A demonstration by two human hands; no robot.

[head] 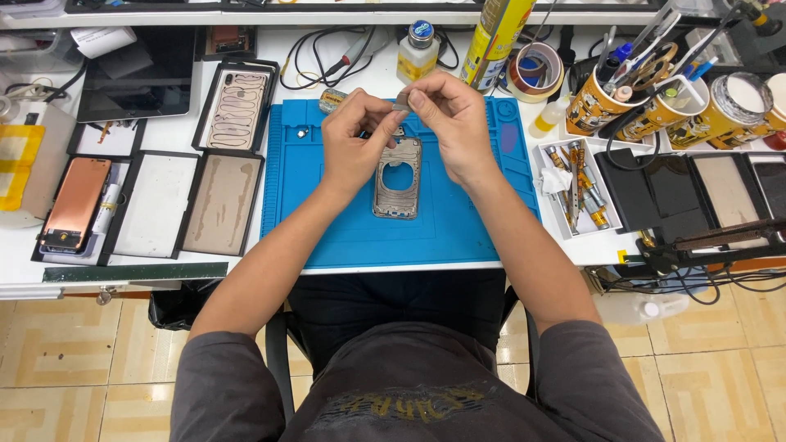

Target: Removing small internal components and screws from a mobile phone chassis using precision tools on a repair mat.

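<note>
Both my hands meet over the blue mat, pinching 1 small part above the phone frame.

My left hand and right hand are raised together, fingertips narrowed onto a small grey metal piece held between them; I cannot tell which hand bears it more. Just below lies the grey metal phone frame with its cut-out openings, flat near the middle of the blue silicone work mat, well inside the mat's edges. Open mat shows below and right of the frame. A white tray of screwdrivers sits just past the mat's right edge; framed flat panels crowd the left edge.
</note>
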